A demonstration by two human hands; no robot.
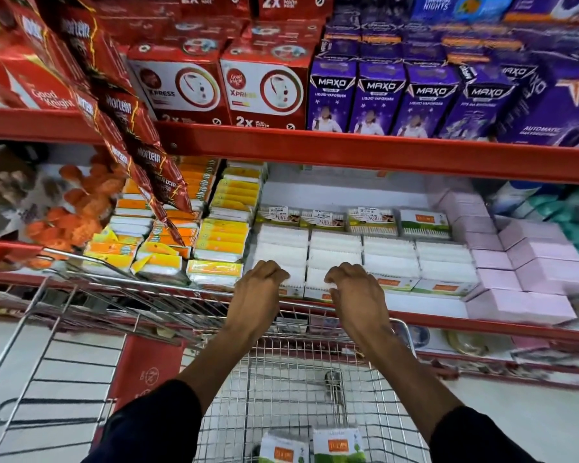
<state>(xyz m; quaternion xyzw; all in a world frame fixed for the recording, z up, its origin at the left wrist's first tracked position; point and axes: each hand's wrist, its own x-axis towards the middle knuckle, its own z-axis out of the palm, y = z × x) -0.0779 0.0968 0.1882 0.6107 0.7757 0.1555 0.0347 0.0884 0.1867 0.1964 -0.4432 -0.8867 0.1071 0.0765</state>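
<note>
Evidently the cotton-bud packs (335, 259) stand in tight rows on the middle shelf (448, 324), labels forward, so that a front one lifts off without disturbing the rest; they sit between yellow packets (221, 238) and pink boxes (542, 272); the left hand (259, 285) hooks curled fingers over the top of one front pack, and the right hand (351, 289) does likewise on its neighbour, each gripping a pack, thumbs hidden; both forearms stretch straight out, wrists bent down, above the trolley (281, 362), parked just beneath so goods drop in; two like packs (338, 444) already lie there.
</note>
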